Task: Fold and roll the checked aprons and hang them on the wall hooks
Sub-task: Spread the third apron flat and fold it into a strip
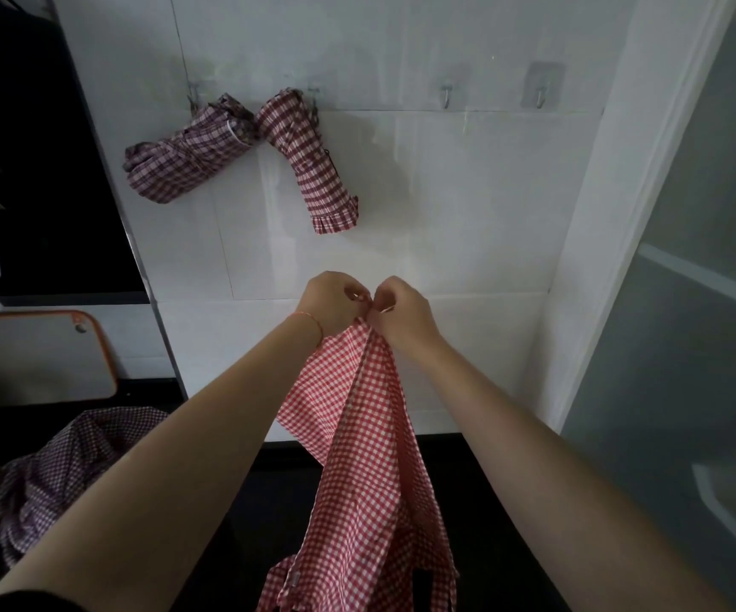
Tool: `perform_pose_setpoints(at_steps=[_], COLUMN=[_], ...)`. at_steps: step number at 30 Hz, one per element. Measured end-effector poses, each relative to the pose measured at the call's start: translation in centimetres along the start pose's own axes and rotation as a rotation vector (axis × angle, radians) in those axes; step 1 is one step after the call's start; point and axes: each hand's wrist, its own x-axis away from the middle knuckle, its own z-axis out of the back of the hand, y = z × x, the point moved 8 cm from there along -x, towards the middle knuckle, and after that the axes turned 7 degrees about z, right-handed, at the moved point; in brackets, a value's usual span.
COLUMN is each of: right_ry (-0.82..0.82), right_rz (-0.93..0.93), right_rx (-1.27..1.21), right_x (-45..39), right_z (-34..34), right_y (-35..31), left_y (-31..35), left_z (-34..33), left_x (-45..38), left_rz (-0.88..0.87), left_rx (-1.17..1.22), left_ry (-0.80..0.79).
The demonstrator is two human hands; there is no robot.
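Observation:
A red-and-white checked apron (366, 457) hangs down in front of me, held up by its top edge. My left hand (335, 302) and my right hand (401, 313) pinch that edge side by side, knuckles nearly touching, in front of the white tiled wall. On the wall above, a rolled purple checked apron (185, 156) hangs from the leftmost hook, and a rolled dark red checked apron (308, 161) hangs from the hook beside it. Two bare metal hooks (446, 95) (541, 97) are further right. Another purple checked apron (57, 474) lies crumpled on the dark counter at lower left.
A white cutting board with an orange rim (39, 355) leans against the wall at left. A frosted glass door (688, 302) stands close on the right. The dark counter (269, 501) runs below the tiles.

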Motion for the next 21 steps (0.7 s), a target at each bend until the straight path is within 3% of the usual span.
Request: perform_pose_setpoints(at_steps=[8, 14, 18, 21], right_ry=[-0.031, -0.399, -0.355, -0.271], right_rz=[-0.126, -0.316, -0.372, -0.363], right_rx=[0.012, 0.077, 0.088, -0.059], right_x=[0.9, 2.9, 4.0, 4.4], right_z=[-1.1, -3.4, -3.3, -3.8], right_y=[3.1, 6.6, 8.7, 8.7], left_y=[0.6, 0.6, -0.1, -0.4], left_z=[0.1, 1.5, 2.6, 2.7], left_x=[-0.4, 0.0, 0.3, 0.4], left_rz=[-0.060, -0.068, -0.034, -0.013], left_rx=[-0.022, 0.130, 0.223, 0.241], left_ry=[0.072, 0.217, 0.338, 0.349])
